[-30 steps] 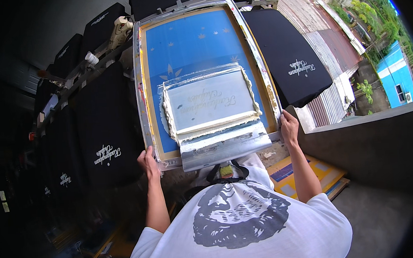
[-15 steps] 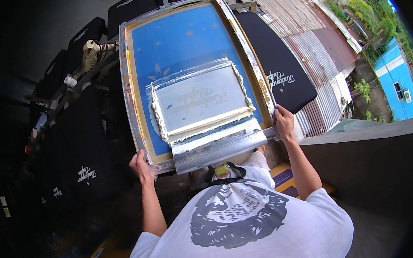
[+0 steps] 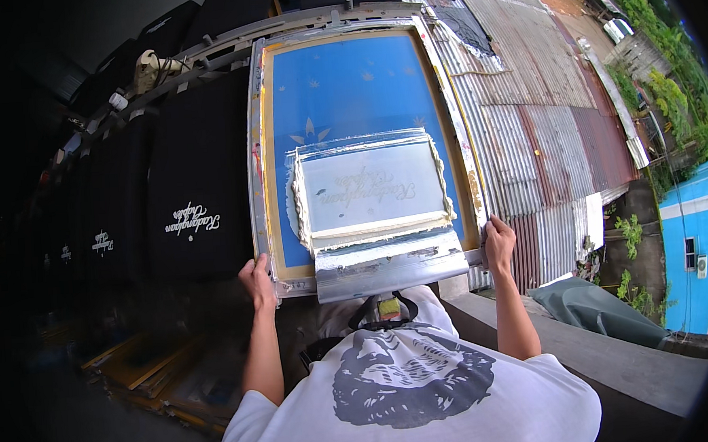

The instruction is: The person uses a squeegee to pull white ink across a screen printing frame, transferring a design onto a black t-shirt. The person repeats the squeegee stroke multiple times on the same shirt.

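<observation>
Both my hands grip a screen printing frame (image 3: 474,173) by its near corners. My left hand (image 3: 258,282) is closed on the left near corner, and my right hand (image 3: 499,244) is closed on the right one. Blue mesh (image 3: 329,77) with pale leaf shapes fills the frame. Thick white ink (image 3: 383,228) borders a pale window with script lettering in the mesh. A wide metal squeegee (image 3: 394,274), smeared white, leans at the near end of the frame, touched by neither hand. What lies under the frame is hidden.
Black shirts (image 3: 192,166) with white script prints lie in a row to the left. A metal rail (image 3: 222,52) runs behind the frame. Rusty corrugated roofs (image 3: 548,140) lie below on the right, beyond a concrete ledge (image 3: 622,367). Wooden frames (image 3: 140,372) are stacked low at left.
The frame has shifted right along the row and straightened, both hands still holding it. The black shirt formerly beside its right edge no longer shows there. The view has turned.
</observation>
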`<state>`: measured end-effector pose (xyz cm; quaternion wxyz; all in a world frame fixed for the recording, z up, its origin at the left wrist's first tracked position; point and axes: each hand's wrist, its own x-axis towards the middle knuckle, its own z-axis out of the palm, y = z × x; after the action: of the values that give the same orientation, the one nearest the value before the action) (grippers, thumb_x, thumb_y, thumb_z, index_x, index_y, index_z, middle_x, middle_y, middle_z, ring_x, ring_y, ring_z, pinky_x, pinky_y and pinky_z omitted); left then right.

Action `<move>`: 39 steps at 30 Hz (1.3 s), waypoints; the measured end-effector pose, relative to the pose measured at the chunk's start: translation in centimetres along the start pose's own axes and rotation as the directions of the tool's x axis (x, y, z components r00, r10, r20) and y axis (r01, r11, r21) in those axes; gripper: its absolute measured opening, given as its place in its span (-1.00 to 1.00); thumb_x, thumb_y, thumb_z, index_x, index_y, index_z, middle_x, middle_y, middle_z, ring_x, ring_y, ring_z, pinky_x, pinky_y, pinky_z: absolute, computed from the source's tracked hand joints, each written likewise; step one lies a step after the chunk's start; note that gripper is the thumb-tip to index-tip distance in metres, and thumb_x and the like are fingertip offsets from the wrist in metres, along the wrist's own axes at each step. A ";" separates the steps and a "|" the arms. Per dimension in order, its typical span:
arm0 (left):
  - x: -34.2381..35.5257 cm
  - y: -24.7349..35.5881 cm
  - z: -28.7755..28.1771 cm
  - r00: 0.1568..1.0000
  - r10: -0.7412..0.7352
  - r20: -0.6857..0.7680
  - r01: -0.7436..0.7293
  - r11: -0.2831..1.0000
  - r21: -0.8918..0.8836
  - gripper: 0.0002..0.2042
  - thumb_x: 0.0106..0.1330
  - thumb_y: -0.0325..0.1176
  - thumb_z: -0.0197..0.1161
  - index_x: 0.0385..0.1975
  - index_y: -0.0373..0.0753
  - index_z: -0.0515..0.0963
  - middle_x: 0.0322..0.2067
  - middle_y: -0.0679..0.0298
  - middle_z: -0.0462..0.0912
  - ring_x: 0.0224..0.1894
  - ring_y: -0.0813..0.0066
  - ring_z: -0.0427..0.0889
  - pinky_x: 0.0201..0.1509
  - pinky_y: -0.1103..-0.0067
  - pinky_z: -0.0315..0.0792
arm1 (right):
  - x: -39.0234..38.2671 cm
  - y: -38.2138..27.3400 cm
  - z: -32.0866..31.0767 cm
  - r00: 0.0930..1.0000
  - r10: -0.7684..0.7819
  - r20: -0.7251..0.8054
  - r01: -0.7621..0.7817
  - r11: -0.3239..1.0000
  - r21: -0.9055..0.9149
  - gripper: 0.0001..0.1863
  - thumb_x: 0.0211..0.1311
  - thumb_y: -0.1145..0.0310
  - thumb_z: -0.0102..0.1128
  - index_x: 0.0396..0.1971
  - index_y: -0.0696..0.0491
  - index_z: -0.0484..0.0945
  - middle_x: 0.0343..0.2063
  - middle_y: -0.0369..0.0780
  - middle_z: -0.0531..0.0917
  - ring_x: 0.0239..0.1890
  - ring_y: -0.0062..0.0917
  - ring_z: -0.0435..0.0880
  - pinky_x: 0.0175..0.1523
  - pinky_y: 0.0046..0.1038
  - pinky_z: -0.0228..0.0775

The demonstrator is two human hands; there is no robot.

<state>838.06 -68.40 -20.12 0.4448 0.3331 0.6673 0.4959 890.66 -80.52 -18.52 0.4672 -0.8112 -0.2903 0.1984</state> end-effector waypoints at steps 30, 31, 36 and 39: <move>-1.4 -6.6 -0.4 0.990 -0.042 0.132 0.004 0.961 0.276 -0.66 0.50 -0.27 0.19 -0.47 -0.43 0.51 -0.56 0.30 0.55 -0.45 0.65 0.45 -0.39 0.47 0.36 | -0.2 9.0 -0.4 0.994 -0.043 0.097 0.054 0.991 -0.119 -0.62 0.41 0.40 0.11 0.09 0.32 0.62 -0.43 -0.30 0.68 -0.44 -0.70 0.52 -0.32 -0.56 0.36; -1.6 -6.3 -0.4 0.990 -0.046 0.135 0.006 0.959 0.283 -0.66 0.51 -0.27 0.19 -0.46 -0.44 0.51 -0.55 0.29 0.56 -0.45 0.65 0.45 -0.39 0.47 0.37 | -0.1 9.0 -0.6 0.994 -0.028 0.108 0.040 0.993 -0.113 -0.63 0.41 0.40 0.11 0.08 0.32 0.62 -0.44 -0.31 0.67 -0.45 -0.71 0.51 -0.34 -0.56 0.34; -1.1 -4.9 0.2 0.988 -0.017 0.156 -0.027 0.961 0.276 -0.65 0.51 -0.27 0.19 -0.49 -0.42 0.49 -0.57 0.31 0.53 -0.45 0.64 0.42 -0.38 0.47 0.35 | 0.4 8.0 -0.5 0.995 -0.028 0.091 0.035 0.996 -0.080 -0.65 0.41 0.40 0.12 0.04 0.30 0.65 -0.51 -0.35 0.62 -0.51 -0.73 0.47 -0.41 -0.57 0.29; -0.3 -5.7 0.2 0.989 -0.014 0.148 -0.026 0.964 0.264 -0.64 0.50 -0.27 0.19 -0.52 -0.40 0.46 -0.59 0.33 0.48 -0.46 0.64 0.38 -0.39 0.46 0.34 | 0.6 7.2 -0.2 0.994 -0.053 0.094 0.060 0.996 -0.072 -0.69 0.42 0.41 0.10 -0.02 0.28 0.67 -0.54 -0.38 0.59 -0.54 -0.75 0.44 -0.43 -0.58 0.24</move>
<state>838.34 -70.25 -25.49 0.4433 0.4277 0.6915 0.3773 893.31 -83.08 -24.76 0.4283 -0.8095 -0.3416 0.2111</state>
